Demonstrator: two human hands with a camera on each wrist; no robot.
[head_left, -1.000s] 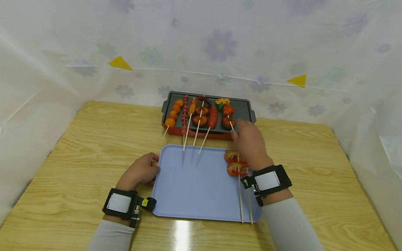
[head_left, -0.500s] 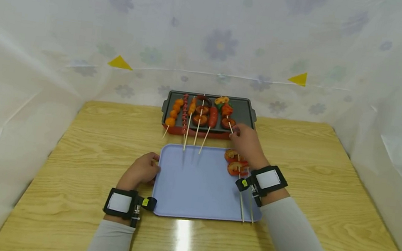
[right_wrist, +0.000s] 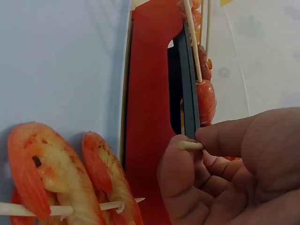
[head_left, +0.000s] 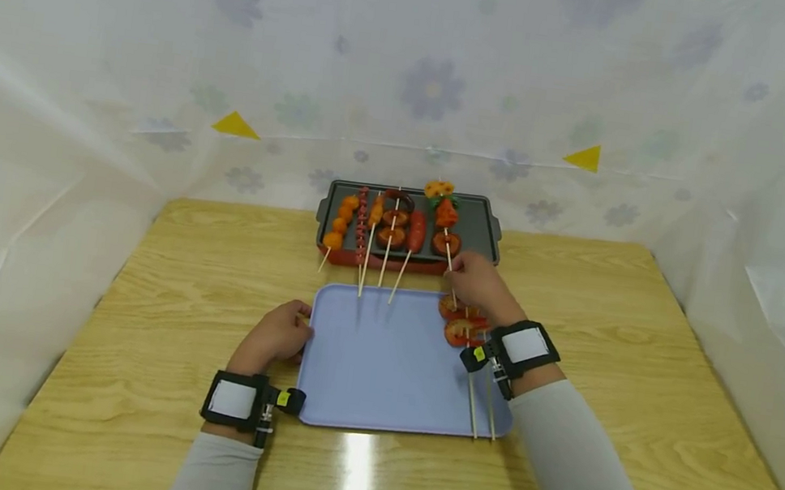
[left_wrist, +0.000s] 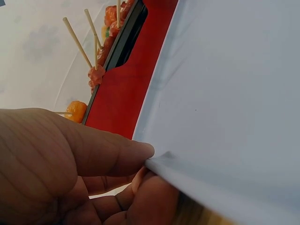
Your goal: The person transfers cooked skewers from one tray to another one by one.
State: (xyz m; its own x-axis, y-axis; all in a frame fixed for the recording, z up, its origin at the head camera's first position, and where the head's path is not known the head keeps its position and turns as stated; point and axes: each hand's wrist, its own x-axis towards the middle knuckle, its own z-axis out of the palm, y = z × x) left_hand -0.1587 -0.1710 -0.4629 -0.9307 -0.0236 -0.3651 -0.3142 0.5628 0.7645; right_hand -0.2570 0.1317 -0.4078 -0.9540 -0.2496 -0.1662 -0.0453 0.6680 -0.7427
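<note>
My left hand [head_left: 282,330] pinches the left edge of a pale lavender tray [head_left: 384,375], thumb on top and fingers beneath. At the grill's right side, my right hand [head_left: 479,282] pinches the wooden stick of a mixed skewer [head_left: 446,214]. It carries a yellow piece, a green bit, a red-orange chunk and a round brown slice. In the right wrist view, the stick's end [right_wrist: 190,146] pokes out between thumb and finger. Below that hand, two shrimp skewers [head_left: 462,333] lie on the tray's right side, partly hidden by the wrist gear.
Behind the tray stands a red grill with a dark top plate [head_left: 476,219]. On it lie several other skewers, including orange balls [head_left: 339,225], a sausage [head_left: 416,232] and round brown slices [head_left: 391,236]. Flowered sheeting [head_left: 429,90] walls off the wooden table [head_left: 178,251].
My right hand has come slightly back towards me along the stick. The mixed skewer has swung straighter, its yellow tip now rising past the grill's back edge. The left hand stays on the tray.
</note>
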